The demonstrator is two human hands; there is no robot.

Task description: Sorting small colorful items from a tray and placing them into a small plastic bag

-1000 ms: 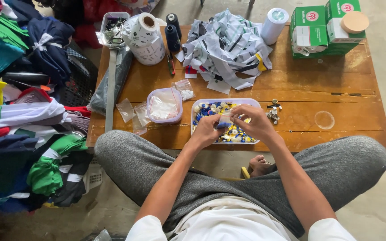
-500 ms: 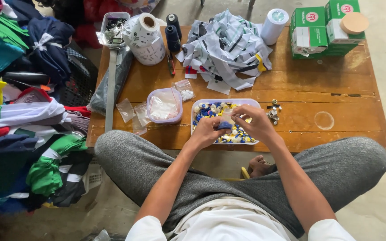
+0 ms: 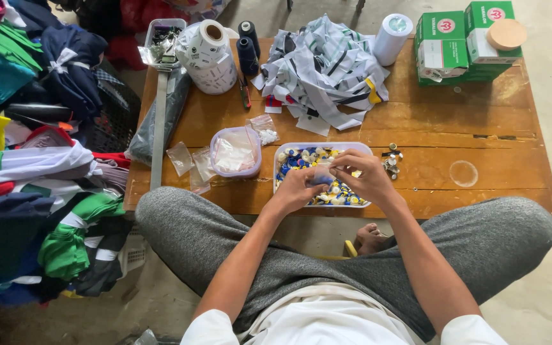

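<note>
Near the front edge of the desk point(image 3: 493, 128), both hands meet right over a clear tray of small parts point(image 3: 287, 185). The tray sits close to the person's knees, and it is full of little blue, white and yellow pieces.

The left hand point(image 3: 298, 188) pinches a small blue piece point(image 3: 321, 180) between thumb and fingers. The right hand point(image 3: 362, 174) comes in from the other side — its fingers are curled and pressed close at the tips, working on the same tiny piece. The piece is so small that its long way cannot be told.

So the blue piece lies between the two hands, touching both, just above the middle of the tray. The left hand is under it a bit, and the right hand is on top.

A little heap of silver bits point(image 3: 391, 161) lies just beside the right hand, on the desk by the tray's right side. A small lilac tub point(image 3: 235, 153) stands near the left hand — it is on the tray's left side. Far back lie a pile of cloth strips point(image 3: 327, 70) and green boxes point(image 3: 461, 38).
</note>
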